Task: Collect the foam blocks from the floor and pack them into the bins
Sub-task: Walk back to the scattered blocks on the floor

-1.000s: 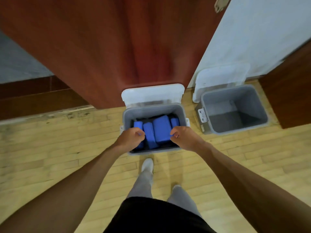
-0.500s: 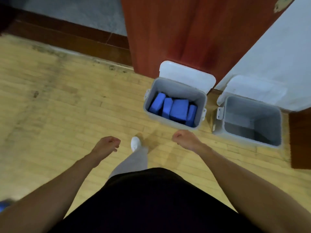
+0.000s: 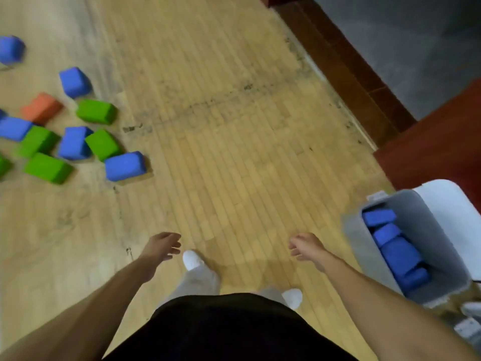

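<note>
Both hands are hanging empty: left hand (image 3: pixel 161 246) and right hand (image 3: pixel 306 246), fingers loosely curled, gripping nothing. Blue, green and orange foam blocks (image 3: pixel 125 165) are lying scattered way over on the floor's (image 3: pixel 234 152) left side. The grey bin (image 3: pixel 358 246) is sitting near the right edge, holding blue blocks (image 3: pixel 398 256).

left hand (image 3: pixel 162 245), right hand (image 3: pixel 305 246), loosely curled, empty

Loose foam blocks (image 3: pixel 125 165) (blue, green, orange), grey bin (image 3: pixel 356 238) blue-filled
</note>
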